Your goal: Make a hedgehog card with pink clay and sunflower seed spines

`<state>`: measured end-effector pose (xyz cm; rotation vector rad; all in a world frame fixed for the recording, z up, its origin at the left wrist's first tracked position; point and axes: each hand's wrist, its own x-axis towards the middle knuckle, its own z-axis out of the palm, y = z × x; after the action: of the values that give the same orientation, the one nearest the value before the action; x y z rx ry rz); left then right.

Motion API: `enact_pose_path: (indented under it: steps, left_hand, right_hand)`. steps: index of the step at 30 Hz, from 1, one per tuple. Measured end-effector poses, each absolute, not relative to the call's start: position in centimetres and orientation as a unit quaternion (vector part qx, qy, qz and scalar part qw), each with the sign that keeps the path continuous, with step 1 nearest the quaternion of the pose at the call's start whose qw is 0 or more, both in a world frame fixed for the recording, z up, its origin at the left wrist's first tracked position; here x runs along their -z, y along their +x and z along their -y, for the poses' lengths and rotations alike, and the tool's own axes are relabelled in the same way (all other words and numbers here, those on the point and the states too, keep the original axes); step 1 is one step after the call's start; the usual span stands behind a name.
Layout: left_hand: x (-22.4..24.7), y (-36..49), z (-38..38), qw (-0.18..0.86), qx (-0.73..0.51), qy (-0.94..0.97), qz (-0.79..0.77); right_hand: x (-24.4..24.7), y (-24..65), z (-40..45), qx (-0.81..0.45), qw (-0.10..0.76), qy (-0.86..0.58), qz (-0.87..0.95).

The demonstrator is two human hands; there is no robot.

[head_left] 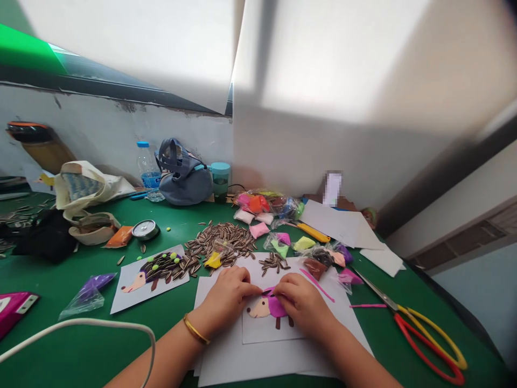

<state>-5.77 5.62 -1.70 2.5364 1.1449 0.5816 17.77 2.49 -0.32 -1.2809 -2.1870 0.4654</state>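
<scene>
A clay hedgehog picture, with a magenta body, peach face and brown legs, lies on a small white card in front of me. From the left, my left hand reaches the top of the body with its thumb and forefinger closed together, the other fingers curled. My right hand pinches at the same upper edge. A small dark piece shows between the fingertips, too covered to name surely. Just behind lies a little group of sunflower seeds. White sheets lie under the card.
Left is another hedgehog card covered with seeds and green dots. Behind it spreads a seed pile. Bagged clay, a yellow cutter and scissors lie right. A white cable arches at front left.
</scene>
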Motion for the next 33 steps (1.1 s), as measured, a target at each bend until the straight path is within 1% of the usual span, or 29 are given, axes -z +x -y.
enact_pose_path:
  steps: [5,22,33]
  left_hand:
    - [1.9,-5.8,-5.6,0.149,-0.205,0.882,-0.397]
    - [1.4,-5.7,-5.5,0.144,-0.214,0.882,-0.394]
    - [1.8,-5.7,-5.7,0.149,-0.204,0.881,-0.4]
  right_hand:
    - [0.6,17.3,-2.5,-0.134,0.264,-0.458,0.838]
    - [1.4,16.7,-2.6,-0.076,0.23,-0.466,0.851]
    - [2.1,16.4,-2.6,-0.019,0.185,-0.458,0.87]
